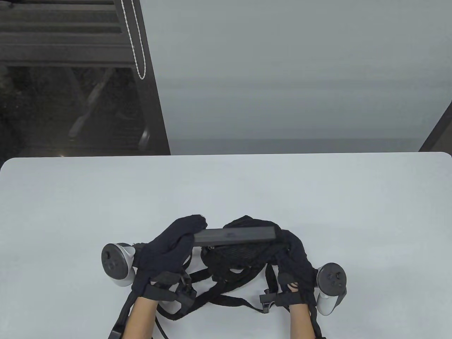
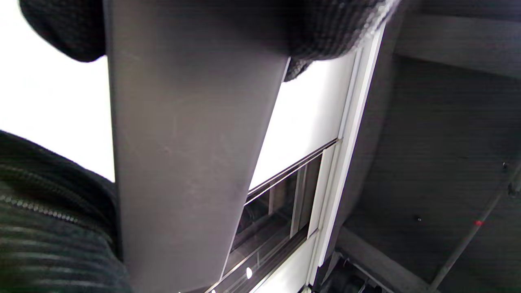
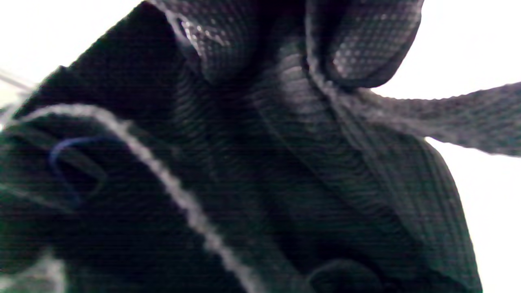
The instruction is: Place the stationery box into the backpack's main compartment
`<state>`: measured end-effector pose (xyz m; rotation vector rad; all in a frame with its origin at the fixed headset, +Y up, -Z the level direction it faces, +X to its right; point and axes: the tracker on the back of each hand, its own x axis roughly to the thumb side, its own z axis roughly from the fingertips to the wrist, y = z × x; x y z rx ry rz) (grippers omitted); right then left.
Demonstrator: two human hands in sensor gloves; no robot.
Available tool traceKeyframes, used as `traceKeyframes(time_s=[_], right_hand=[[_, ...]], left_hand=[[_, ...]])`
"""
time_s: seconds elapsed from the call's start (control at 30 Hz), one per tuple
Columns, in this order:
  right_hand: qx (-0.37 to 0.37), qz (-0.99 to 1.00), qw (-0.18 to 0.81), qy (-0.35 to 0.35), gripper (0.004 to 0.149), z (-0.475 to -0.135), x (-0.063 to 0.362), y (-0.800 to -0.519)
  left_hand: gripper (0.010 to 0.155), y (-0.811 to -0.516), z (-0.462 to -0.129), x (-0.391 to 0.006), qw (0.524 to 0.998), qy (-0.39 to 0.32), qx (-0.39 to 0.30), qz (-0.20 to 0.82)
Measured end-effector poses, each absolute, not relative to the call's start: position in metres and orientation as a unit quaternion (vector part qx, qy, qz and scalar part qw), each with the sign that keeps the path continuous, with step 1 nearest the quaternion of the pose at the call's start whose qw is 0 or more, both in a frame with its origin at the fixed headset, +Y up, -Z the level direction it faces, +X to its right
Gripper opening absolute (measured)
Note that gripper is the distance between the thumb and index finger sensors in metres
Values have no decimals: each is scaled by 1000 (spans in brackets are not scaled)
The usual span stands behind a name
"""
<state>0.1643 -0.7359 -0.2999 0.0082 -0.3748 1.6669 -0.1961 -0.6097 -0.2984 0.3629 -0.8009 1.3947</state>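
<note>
The box [image 1: 234,236] is not yet in. The left hand [image 1: 173,247] grips its left end and holds it level over the backpack [image 1: 240,261], which lies crumpled on the bench [image 1: 226,187]. The right hand [image 1: 293,265] pinches the backpack's fabric. Whether the main compartment is open, or holds anything, cannot be told. Insertion remains.

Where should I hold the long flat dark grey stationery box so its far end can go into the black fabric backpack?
Grip the long flat dark grey stationery box at its left end, across the narrow faces, as the left hand does now. It lies level above the black fabric backpack, which the right hand grips, so its right end looks free to tip in.
</note>
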Motion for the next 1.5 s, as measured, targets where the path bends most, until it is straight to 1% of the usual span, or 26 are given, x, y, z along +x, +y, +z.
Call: traceKeyframes(time_s=[0.1,0.2,0.27,0.4,0.47,0.5,0.6,0.67,0.77,0.87,0.93,1.0,1.07,1.17,1.3,1.37,1.4,1.5], right_hand=[[7,731,660,-173,44,-298,165,-733],[10,731,659,-175,43,-298,165,-733],[10,731,659,-177,43,-298,165,-733],[15,731,658,-178,43,-298,165,-734],[18,725,666,-178,43,-298,166,-733],[18,722,667,-180,43,-297,166,-732],[17,723,666,-184,43,-298,167,-733],[18,715,675,-185,43,-297,168,-733],[20,721,665,-191,43,-296,168,-731],[24,724,662,-191,43,-296,166,-731],[36,733,653,-188,42,-295,159,-728],[55,744,640,-182,42,-294,150,-724],[68,745,639,-177,42,-292,143,-722],[78,740,644,-177,42,-289,137,-718],[74,727,659,-175,42,-288,135,-717],[72,722,666,-172,42,-289,136,-718],[73,721,667,-171,42,-289,136,-719],[76,731,655,-176,42,-289,136,-718]], left_hand=[[40,-612,-299,-198,699,-353,173,598],[40,-610,-299,-198,703,-350,178,593],[40,-609,-299,-199,716,-347,192,575],[40,-608,-298,-201,726,-342,222,554],[39,-607,-298,-202,752,-337,233,516],[39,-608,-299,-203,765,-337,235,496],[39,-608,-299,-201,753,-349,205,518],[39,-606,-299,-200,771,-349,216,487],[38,-605,-297,-195,798,-351,216,440],[39,-607,-296,-189,811,-355,227,407],[40,-610,-295,-176,835,-359,210,361],[41,-615,-294,-166,845,-361,208,336],[44,-618,-295,-159,844,-358,215,337],[51,-620,-294,-158,841,-354,224,342],[56,-621,-293,-158,822,-368,244,360],[59,-621,-293,-158,806,-370,265,378],[57,-621,-293,-158,804,-370,267,382],[52,-619,-293,-152,824,-376,226,359]])
